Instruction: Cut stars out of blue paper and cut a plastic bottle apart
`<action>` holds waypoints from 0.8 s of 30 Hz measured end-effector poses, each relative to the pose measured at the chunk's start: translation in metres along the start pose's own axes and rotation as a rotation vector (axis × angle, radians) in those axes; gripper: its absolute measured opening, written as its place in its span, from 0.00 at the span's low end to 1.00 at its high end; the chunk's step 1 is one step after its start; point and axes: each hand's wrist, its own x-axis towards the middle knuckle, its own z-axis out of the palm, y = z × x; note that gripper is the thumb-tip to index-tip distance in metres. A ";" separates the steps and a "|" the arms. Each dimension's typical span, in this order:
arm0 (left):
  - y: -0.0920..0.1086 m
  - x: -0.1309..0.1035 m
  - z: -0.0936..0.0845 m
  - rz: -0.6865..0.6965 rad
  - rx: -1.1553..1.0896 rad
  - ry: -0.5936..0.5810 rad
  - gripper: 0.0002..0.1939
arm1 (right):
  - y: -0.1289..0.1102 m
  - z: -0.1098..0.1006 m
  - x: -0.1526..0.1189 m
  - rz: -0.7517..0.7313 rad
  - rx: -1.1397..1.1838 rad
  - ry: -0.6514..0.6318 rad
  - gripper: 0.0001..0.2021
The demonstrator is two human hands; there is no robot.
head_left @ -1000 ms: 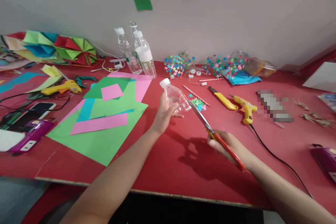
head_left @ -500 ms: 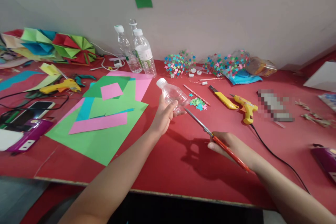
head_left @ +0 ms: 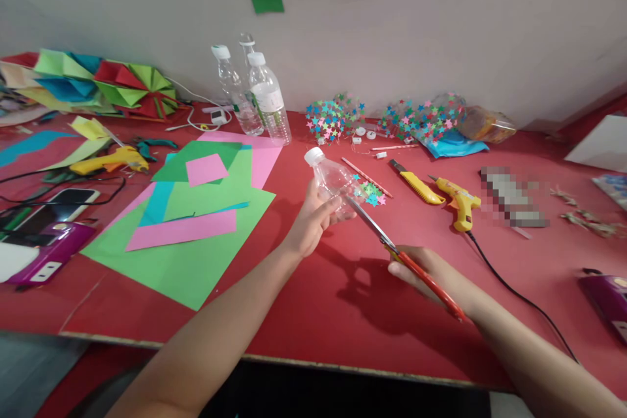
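Observation:
My left hand (head_left: 313, 222) holds the clear top part of a plastic bottle (head_left: 336, 177), tilted with its white cap up and to the left. The fingers wrap round its lower side. In my right hand (head_left: 424, 274) are red-handled scissors (head_left: 416, 271), their blades pointing up and left to the cut edge of the bottle part. Whether the blades touch the plastic is hard to tell. Small paper stars (head_left: 373, 193) and a striped pink straw (head_left: 367, 176) lie just behind the bottle part.
Coloured paper sheets (head_left: 196, 274) lie at the left, with bottles (head_left: 269, 101) standing behind. A yellow cutter (head_left: 418, 186) and a yellow glue gun (head_left: 460, 199) with a black cable lie at the right. Star-covered pieces (head_left: 326, 121) sit along the wall.
My left hand and the bottle part have moved slightly right, and the part now overlaps the scissor tips more. The scissor blades look slightly more apart. My right hand has barely moved.

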 end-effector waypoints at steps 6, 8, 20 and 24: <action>-0.001 0.001 0.001 0.003 0.007 0.001 0.39 | 0.004 0.001 0.000 -0.001 0.018 -0.006 0.25; -0.002 0.002 0.000 0.007 0.006 0.009 0.38 | 0.004 0.001 -0.001 0.002 0.027 -0.013 0.24; -0.003 0.002 -0.001 0.017 0.034 0.006 0.38 | 0.002 0.001 -0.001 -0.007 0.054 -0.018 0.24; -0.003 0.001 -0.001 0.012 0.018 0.004 0.38 | 0.000 0.001 -0.001 -0.008 0.064 -0.020 0.24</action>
